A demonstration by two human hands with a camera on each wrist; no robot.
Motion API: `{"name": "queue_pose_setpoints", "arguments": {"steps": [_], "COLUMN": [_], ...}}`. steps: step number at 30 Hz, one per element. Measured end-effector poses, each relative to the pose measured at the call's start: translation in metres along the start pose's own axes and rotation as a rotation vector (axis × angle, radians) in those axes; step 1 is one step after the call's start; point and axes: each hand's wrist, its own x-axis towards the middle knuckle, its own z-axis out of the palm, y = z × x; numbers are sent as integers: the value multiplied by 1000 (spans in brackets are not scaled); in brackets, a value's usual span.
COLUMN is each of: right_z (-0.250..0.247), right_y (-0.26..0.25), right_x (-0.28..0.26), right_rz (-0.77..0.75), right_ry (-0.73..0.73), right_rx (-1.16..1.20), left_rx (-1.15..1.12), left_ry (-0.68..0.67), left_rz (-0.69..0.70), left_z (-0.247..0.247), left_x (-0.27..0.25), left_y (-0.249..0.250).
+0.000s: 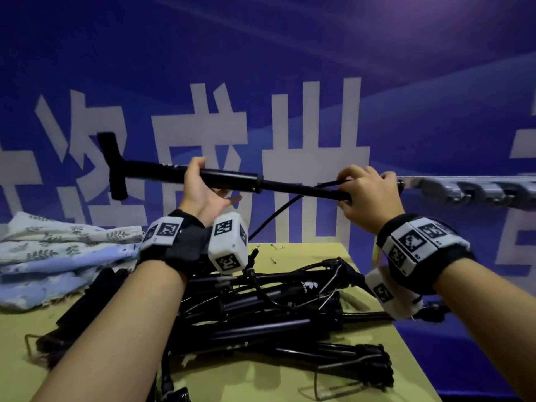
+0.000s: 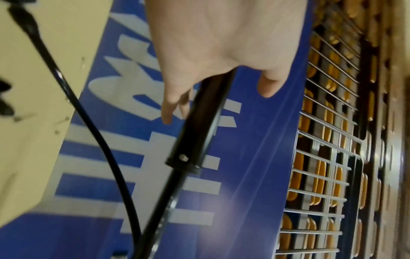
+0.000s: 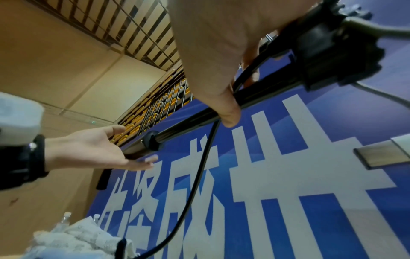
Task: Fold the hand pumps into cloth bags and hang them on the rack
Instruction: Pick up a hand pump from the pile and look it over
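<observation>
A pile of black folded hand pumps (image 1: 278, 314) lies near you on the yellow-green tabletop (image 1: 362, 381). Stacked printed cloth bags (image 1: 58, 256) sit far left. Above, your left hand (image 1: 203, 190) supports the long black pump tube (image 1: 226, 177) with fingers spread; your right hand (image 1: 368, 195) grips its right end.

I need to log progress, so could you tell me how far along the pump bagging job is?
Nothing looks finished: the rack shows bare hooks, and the cloth bags lie stacked on the table. In hand is one hand pump, held up level; the left hand cradles its barrel with open fingers, the right hand grips the base end and hose. Left: the pile of pumps.
</observation>
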Motion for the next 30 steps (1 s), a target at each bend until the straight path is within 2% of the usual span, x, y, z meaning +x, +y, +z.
{"name": "queue_pose_setpoints", "arguments": {"steps": [1,3,5,7,8,11,12,16,19,24,28,30], "right_z": [1,2,1,-1,-4,-10,-9,2,9,23,24,24], "right_y": [2,5,8,8,8,8,8,-1,-14,-30,-29,-26], "right_x": [0,0,0,3,6,14,17,22,23,31,40,42], "right_rz": [-4,-19,-70,-99,-82,51,98,182,192,270,440,444], "right_ry": [-6,-5,52,84,39,-235,-273,-360,-450,-425,-260,-174], "right_rx": [-21,-42,-21,36,93,341,385,199,259,532,695,809], "left_rx": [-89,-230,-296,-325,-341,-425,-440,-455,-467,-363,-332,-328], "left_ry": [2,107,193,210,204,232,249,236,236,206,182,167], "left_rz": [-19,-13,5,-21,-30,0,18,23,6,-18,-37,-40], "left_z": [2,4,3,-3,-7,-14,-16,-10,0,12,16,16], "left_x": [-2,-3,-3,-1,-1,-3,-3,-7,-10,-15,-20,-23], "left_y": [-4,-15,-26,-38,-44,-61,-66,-75,-77,-73,-69,-67]}}
